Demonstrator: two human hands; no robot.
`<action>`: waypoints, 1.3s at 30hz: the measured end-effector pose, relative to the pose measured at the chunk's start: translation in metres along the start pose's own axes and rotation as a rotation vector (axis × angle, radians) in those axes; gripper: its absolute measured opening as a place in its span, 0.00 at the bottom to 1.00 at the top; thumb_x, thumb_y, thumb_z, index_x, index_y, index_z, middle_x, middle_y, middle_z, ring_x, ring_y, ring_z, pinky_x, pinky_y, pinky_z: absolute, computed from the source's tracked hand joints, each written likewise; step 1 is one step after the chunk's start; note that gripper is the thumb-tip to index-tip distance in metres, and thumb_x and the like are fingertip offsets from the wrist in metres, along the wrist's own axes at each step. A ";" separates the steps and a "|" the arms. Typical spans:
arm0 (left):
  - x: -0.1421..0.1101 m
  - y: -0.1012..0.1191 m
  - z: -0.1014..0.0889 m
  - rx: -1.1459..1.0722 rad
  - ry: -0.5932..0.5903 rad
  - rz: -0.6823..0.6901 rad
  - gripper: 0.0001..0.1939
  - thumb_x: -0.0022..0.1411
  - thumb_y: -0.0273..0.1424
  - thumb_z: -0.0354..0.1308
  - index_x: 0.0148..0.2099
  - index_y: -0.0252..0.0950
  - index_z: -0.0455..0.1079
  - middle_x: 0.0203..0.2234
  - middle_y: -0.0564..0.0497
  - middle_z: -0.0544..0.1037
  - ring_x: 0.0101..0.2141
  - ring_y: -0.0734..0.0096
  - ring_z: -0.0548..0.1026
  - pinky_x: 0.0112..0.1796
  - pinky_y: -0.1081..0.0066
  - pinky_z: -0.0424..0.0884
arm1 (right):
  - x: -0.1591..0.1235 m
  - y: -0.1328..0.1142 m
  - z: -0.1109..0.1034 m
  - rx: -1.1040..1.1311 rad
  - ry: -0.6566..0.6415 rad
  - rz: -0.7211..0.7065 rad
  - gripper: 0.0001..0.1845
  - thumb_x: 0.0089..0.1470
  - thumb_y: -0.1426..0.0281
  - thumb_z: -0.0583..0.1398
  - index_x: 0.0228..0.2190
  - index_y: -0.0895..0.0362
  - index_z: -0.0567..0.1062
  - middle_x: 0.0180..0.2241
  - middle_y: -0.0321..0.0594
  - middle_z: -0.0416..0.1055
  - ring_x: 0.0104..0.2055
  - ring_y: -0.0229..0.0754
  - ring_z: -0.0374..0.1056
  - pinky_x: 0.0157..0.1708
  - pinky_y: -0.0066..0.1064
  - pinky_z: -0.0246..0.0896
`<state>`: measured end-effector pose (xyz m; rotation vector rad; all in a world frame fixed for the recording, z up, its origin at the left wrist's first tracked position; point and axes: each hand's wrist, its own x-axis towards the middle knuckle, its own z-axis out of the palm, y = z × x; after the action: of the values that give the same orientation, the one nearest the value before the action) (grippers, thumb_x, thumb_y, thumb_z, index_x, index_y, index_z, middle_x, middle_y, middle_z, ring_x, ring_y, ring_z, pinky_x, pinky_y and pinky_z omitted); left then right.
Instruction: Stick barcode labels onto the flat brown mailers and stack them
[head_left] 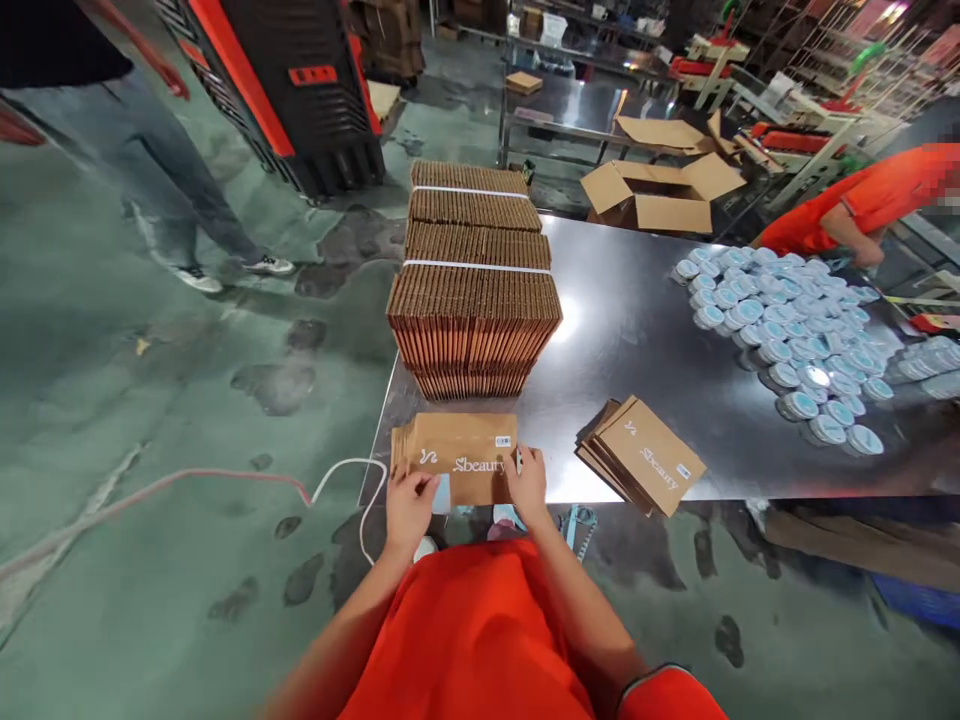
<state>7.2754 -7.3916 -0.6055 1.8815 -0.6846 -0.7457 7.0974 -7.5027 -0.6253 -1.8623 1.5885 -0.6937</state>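
Left hand [409, 508] and right hand [527, 487] each pinch a flat brown carton [465, 457] at the steel worktop [637, 330] edge; fingers closed on its lower corners.

"Sbeauty" on the cartons

White "Sbeauty" lettering reads on the flat brown carton [459, 458] and again on the neighbouring carton stack [649, 455].

- Box [461, 458]: brown card, white lettering, small white label.
- Near-right boxes [645, 455]: brown, white lettering.
- Far stack [474, 280]: brown ribbed edges, two white straps.
- Table [645, 330]: shiny grey metal.
- Tins [787, 320]: pale blue lids, white rims.
- Shirt [480, 630]: bright orange.
- Floor [150, 400]: green, dark patches.
- Far-left machine [292, 80]: black with red panels.
- Cord [345, 470]: white.
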 end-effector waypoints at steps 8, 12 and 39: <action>-0.015 0.017 -0.001 -0.057 -0.002 0.000 0.18 0.53 0.48 0.54 0.25 0.37 0.70 0.23 0.50 0.75 0.26 0.65 0.71 0.28 0.68 0.66 | -0.014 -0.008 -0.023 0.502 -0.005 0.009 0.25 0.50 0.65 0.59 0.50 0.54 0.63 0.43 0.43 0.71 0.44 0.44 0.69 0.46 0.38 0.64; -0.038 0.050 -0.003 -0.217 -0.073 0.044 0.14 0.55 0.43 0.57 0.35 0.38 0.73 0.40 0.47 0.78 0.45 0.61 0.73 0.44 0.67 0.68 | -0.001 0.053 -0.129 0.559 0.312 0.202 0.28 0.42 0.60 0.63 0.46 0.54 0.64 0.40 0.42 0.73 0.40 0.45 0.71 0.41 0.38 0.66; -0.048 0.052 0.008 -0.207 -0.179 0.004 0.12 0.50 0.41 0.59 0.25 0.37 0.73 0.42 0.43 0.80 0.45 0.56 0.75 0.46 0.64 0.69 | -0.054 -0.083 -0.047 0.553 -0.381 0.004 0.11 0.52 0.61 0.59 0.24 0.55 0.73 0.23 0.34 0.70 0.26 0.37 0.64 0.28 0.28 0.61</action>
<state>7.2310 -7.3809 -0.5512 1.6382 -0.6942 -0.9536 7.1117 -7.4442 -0.5332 -1.4688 1.0262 -0.6465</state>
